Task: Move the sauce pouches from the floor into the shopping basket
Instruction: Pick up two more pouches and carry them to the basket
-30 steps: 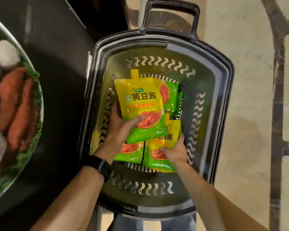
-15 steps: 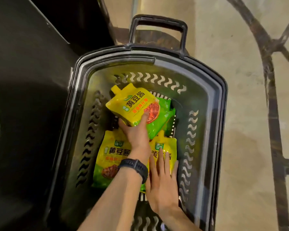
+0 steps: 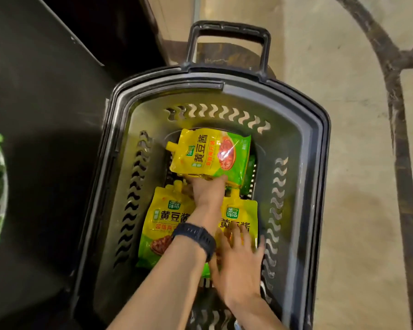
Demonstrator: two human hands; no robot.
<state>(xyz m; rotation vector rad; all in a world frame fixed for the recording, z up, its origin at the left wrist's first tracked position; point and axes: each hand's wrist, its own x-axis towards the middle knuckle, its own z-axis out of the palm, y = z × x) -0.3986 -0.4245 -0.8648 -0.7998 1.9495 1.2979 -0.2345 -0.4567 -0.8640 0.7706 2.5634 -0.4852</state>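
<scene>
Right hand [image 3: 239, 265] is flat, fingers spread, pressing on the near-right pouch [image 3: 242, 215], a bit blurred. Just beside it lies the near-left pouch [image 3: 160, 225], glossy yellow-green plastic with a spout. Left hand [image 3: 206, 189] looks like it's gripping the near edge of the far pouch [image 3: 210, 156], which lies sideways. All three sit inside the dark slotted plastic basket [image 3: 320, 163].

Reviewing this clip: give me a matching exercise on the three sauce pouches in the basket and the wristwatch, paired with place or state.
1 far pouch
2 near-right pouch
3 near-left pouch
4 watch

A under the flat right hand
B round the left wrist
C sideways, edge held by the left hand
D partly hidden behind the left forearm

Pairs: 1-C, 2-A, 3-D, 4-B
</scene>
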